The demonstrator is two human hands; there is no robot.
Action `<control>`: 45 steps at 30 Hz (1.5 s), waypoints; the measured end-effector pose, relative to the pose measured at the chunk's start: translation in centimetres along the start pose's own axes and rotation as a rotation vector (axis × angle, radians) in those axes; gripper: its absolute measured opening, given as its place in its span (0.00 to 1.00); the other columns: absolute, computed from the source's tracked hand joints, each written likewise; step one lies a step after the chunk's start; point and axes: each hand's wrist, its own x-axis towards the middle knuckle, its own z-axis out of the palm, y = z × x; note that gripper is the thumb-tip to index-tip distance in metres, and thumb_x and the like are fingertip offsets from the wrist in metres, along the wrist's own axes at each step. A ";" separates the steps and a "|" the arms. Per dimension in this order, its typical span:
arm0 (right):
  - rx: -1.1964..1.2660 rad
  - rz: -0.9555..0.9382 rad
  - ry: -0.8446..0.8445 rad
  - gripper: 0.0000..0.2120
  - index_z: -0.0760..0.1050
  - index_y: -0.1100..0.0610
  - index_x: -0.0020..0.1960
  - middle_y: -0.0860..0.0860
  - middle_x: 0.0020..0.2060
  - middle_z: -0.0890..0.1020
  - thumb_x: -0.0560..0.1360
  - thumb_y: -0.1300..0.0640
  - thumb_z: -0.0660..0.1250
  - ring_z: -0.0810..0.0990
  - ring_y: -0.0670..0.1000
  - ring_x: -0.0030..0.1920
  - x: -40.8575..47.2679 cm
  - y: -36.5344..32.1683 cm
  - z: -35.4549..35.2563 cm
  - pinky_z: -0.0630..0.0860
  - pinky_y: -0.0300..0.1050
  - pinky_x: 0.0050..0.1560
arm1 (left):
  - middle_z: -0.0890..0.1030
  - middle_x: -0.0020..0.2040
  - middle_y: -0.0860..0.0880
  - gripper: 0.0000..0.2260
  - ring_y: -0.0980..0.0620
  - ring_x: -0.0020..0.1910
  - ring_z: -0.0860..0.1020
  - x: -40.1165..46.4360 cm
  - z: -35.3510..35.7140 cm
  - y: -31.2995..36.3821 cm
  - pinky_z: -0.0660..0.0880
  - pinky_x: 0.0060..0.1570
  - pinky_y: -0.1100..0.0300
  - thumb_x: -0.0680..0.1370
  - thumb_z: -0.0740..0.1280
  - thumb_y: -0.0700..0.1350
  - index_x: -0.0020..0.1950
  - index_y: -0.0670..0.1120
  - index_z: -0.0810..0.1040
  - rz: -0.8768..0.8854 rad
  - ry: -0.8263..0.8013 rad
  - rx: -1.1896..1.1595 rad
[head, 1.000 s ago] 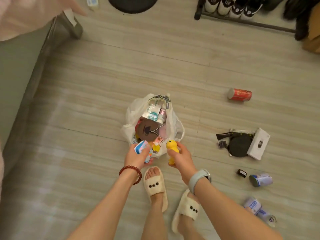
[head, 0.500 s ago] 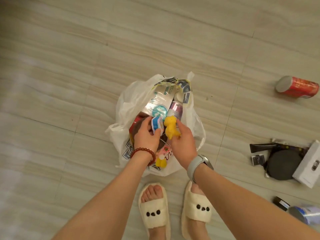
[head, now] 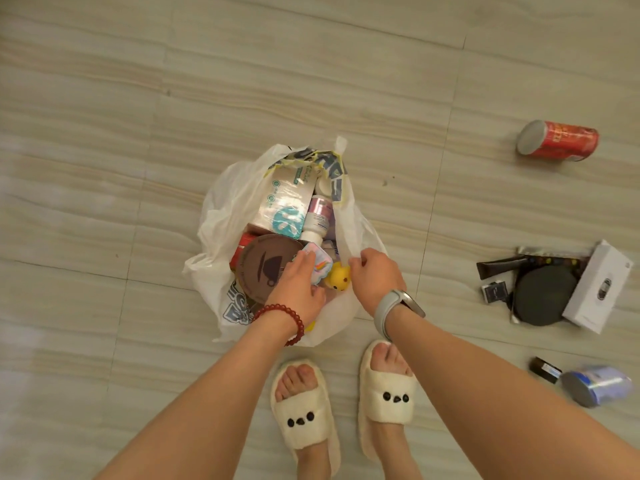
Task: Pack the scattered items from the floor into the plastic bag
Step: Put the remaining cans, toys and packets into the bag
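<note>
Left hand resting with fingers extended on small colourful packet inside plastic bag; right hand pinching bag rim beside yellow duck toy. Well apart (rightward): red can, white box, blue can.

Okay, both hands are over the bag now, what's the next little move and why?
Probably let go and reach right for the next piece. The yellow duck toy and the small colourful packet already sit inside the plastic bag, while the red can lies on the floor.

Both hands over plastic bag; yellow duck inside.
</note>
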 end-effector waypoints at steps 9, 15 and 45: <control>0.167 -0.029 0.018 0.15 0.72 0.57 0.61 0.56 0.58 0.76 0.76 0.58 0.58 0.73 0.56 0.60 -6.9 3.6 -2.8 0.70 0.48 0.57 | 0.68 0.68 0.43 0.21 0.43 0.66 0.68 -7.0 -0.7 3.5 0.67 0.62 0.50 0.76 0.62 0.42 0.69 0.44 0.66 0.042 0.251 0.272; 0.098 0.002 -0.035 0.21 0.61 0.55 0.71 0.53 0.70 0.68 0.78 0.56 0.53 0.63 0.54 0.70 -17.5 7.7 -10.0 0.62 0.48 0.69 | 0.70 0.67 0.41 0.19 0.41 0.68 0.66 -15.9 -0.7 10.3 0.66 0.63 0.47 0.74 0.62 0.38 0.65 0.42 0.70 0.172 0.183 0.353; 0.638 0.476 0.136 0.21 0.64 0.58 0.68 0.58 0.65 0.69 0.76 0.61 0.57 0.70 0.58 0.64 -36.0 56.6 -22.5 0.68 0.48 0.62 | 0.74 0.63 0.43 0.16 0.46 0.58 0.75 -30.7 37.7 36.2 0.71 0.61 0.51 0.77 0.61 0.43 0.65 0.46 0.69 0.010 -0.207 0.411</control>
